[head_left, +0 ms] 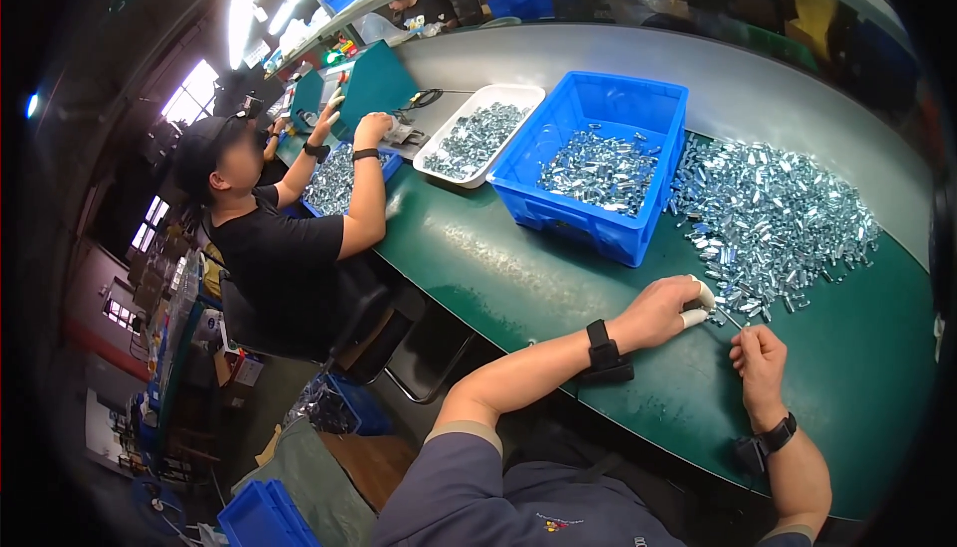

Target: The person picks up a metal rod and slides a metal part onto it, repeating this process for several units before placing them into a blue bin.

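My left hand (658, 314), with pale finger cots on its fingertips, is closed in a pinch at the near edge of a heap of small shiny metal parts (773, 218). Between its fingertips is what looks like one of these parts, mostly hidden. To its right, my right hand (762, 363) is closed around the near end of a thin metal rod (732, 319). The rod's far end points at the left fingertips; whether it touches the part there is too small to tell. Both wrists wear black bands.
A blue bin (568, 221) partly filled with similar parts stands beyond my left hand. Left of it is a white tray (451, 181) of parts. A co-worker (289, 233) sits at the left by a green machine (384, 83). The green tabletop's (518, 293) near edge runs below my forearms.
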`<state>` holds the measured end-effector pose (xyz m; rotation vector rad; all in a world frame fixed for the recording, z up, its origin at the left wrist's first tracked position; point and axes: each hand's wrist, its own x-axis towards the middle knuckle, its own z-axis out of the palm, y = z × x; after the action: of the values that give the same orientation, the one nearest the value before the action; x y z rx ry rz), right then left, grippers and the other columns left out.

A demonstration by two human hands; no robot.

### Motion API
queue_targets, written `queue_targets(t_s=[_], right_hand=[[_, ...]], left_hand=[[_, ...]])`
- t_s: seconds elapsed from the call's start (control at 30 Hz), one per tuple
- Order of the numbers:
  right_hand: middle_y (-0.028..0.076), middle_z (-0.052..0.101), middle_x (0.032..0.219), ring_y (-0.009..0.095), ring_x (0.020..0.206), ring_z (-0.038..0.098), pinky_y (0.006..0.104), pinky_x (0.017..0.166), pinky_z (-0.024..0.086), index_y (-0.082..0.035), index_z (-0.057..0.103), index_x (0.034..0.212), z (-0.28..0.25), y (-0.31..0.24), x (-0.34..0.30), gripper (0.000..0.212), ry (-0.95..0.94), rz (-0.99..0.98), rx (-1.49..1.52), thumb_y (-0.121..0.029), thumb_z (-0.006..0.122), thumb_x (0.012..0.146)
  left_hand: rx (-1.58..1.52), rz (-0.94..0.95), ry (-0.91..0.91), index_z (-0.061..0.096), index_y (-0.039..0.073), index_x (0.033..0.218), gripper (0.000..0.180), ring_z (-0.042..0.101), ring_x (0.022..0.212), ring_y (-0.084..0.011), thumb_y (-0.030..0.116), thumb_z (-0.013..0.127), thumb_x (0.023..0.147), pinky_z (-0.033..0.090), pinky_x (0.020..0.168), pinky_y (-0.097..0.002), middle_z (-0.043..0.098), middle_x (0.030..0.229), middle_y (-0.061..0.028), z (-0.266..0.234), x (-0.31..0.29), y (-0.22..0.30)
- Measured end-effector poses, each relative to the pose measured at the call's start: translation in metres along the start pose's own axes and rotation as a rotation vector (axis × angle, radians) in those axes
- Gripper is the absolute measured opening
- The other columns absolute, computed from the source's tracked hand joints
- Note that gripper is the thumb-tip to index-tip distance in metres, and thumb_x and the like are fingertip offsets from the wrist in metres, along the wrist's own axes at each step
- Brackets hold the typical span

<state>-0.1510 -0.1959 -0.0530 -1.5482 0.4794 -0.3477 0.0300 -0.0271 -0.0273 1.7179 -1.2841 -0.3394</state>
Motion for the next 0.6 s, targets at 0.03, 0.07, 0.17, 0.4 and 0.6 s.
queue_targets(t_s=[0.03, 0.07, 0.17, 0.4, 0.6], right_hand=[[-0.001, 0.063, 0.071, 0.004, 0.059, 0.051, 0.0199, 0.052, 0.037, -0.005, 0.067, 0.088, -0.002, 0.0, -0.001, 0.029, 0.0, 0.005, -0.002, -0.025, 0.059, 0.106], [-0.002, 0.063, 0.07, 0.004, 0.059, 0.051, 0.0198, 0.052, 0.037, -0.005, 0.067, 0.088, -0.003, 0.0, -0.001, 0.028, 0.0, 0.01, -0.005, -0.025, 0.059, 0.106], [-0.002, 0.062, 0.068, 0.003, 0.056, 0.05, 0.019, 0.049, 0.037, -0.006, 0.066, 0.087, -0.003, 0.005, -0.001, 0.03, -0.002, 0.003, -0.022, -0.027, 0.058, 0.106], [-0.002, 0.062, 0.069, 0.004, 0.058, 0.052, 0.0198, 0.051, 0.039, -0.005, 0.067, 0.087, -0.008, 0.001, 0.004, 0.028, -0.036, 0.069, -0.026, -0.025, 0.06, 0.105], [-0.001, 0.063, 0.067, 0.003, 0.055, 0.052, 0.0187, 0.05, 0.039, -0.005, 0.067, 0.085, -0.003, 0.0, 0.002, 0.031, -0.022, 0.056, -0.06, -0.026, 0.058, 0.106]], left_hand=[[-0.026, -0.009, 0.004, 0.07, 0.004, 0.107, 0.016, 0.067, 0.086, -0.0264, 0.008, 0.074, 0.092, 0.053, 0.076, -0.0373, 0.069, 0.098, -0.0105, -0.001, 0.001, -0.001], [-0.025, -0.015, 0.005, 0.07, 0.004, 0.107, 0.016, 0.067, 0.086, -0.0264, 0.008, 0.074, 0.092, 0.053, 0.076, -0.0373, 0.069, 0.098, -0.0105, -0.002, 0.001, -0.002], [-0.054, -0.05, -0.023, 0.071, 0.004, 0.108, 0.016, 0.066, 0.085, -0.0247, 0.008, 0.073, 0.093, 0.053, 0.075, -0.0361, 0.069, 0.099, -0.0101, -0.002, 0.002, -0.004], [-0.149, 0.014, -0.058, 0.071, 0.004, 0.109, 0.017, 0.067, 0.085, -0.0254, 0.006, 0.074, 0.092, 0.053, 0.074, -0.0367, 0.069, 0.1, -0.0099, -0.009, 0.005, -0.011], [-0.151, 0.012, -0.081, 0.072, 0.005, 0.108, 0.018, 0.068, 0.089, -0.0273, 0.005, 0.075, 0.09, 0.054, 0.077, -0.0379, 0.069, 0.099, -0.0099, -0.009, 0.004, -0.009]])
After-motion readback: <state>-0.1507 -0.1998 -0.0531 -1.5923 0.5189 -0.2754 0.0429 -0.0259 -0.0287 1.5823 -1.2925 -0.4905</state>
